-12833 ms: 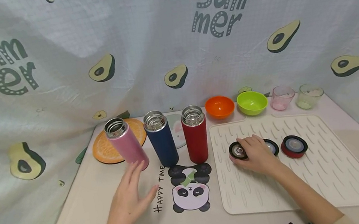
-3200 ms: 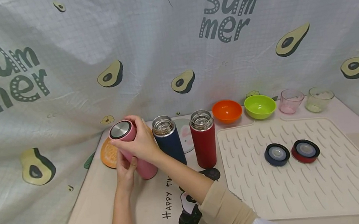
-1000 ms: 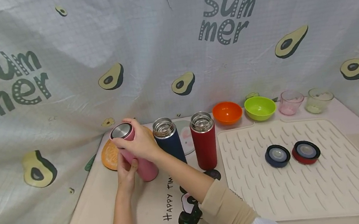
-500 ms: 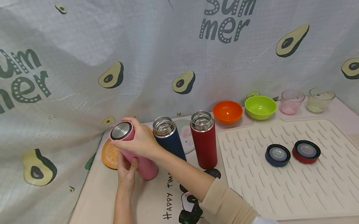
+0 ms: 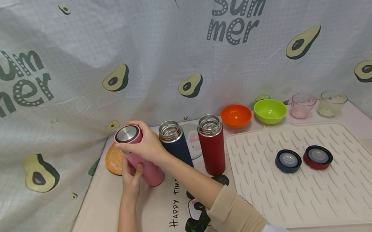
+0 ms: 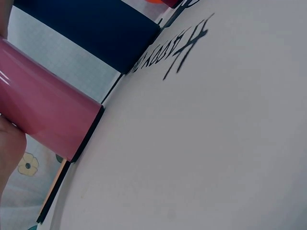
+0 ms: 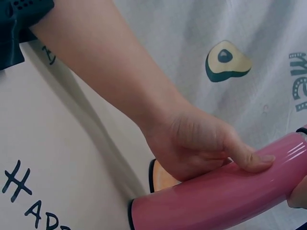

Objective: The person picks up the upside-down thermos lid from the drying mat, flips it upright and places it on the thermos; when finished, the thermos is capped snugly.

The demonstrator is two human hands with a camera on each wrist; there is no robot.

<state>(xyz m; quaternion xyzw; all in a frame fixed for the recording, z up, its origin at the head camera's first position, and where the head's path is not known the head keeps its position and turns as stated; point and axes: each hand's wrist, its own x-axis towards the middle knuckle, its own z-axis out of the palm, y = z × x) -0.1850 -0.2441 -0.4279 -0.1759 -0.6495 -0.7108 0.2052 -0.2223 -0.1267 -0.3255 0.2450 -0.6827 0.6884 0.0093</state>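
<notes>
In the head view a pink thermos bottle point(image 5: 153, 174) stands at the left of the table, a pink lid with a steel disc point(image 5: 127, 134) on its top. My left hand point(image 5: 132, 180) grips the bottle's body from the near side. In the right wrist view the left hand point(image 7: 196, 143) shows its thumb along the pink wall. My right hand point(image 5: 147, 146) holds the lid from above, thumb in front, other fingers partly hidden behind. Close on the right stand an open blue thermos bottle point(image 5: 178, 150), partly covered by the right arm, and an open red thermos bottle point(image 5: 213, 151).
A blue lid point(image 5: 288, 161) and a red lid point(image 5: 317, 157) lie on a cream ridged mat point(image 5: 324, 203). Behind it are an orange bowl point(image 5: 236, 116), a green bowl point(image 5: 270, 111) and two glasses. An orange-slice coaster point(image 5: 113, 159) lies behind the pink bottle.
Since the earliest frame, my right hand has brought the pink lid from the mat onto the pink bottle, and my left hand has taken hold of its body. Over the last second little moves.
</notes>
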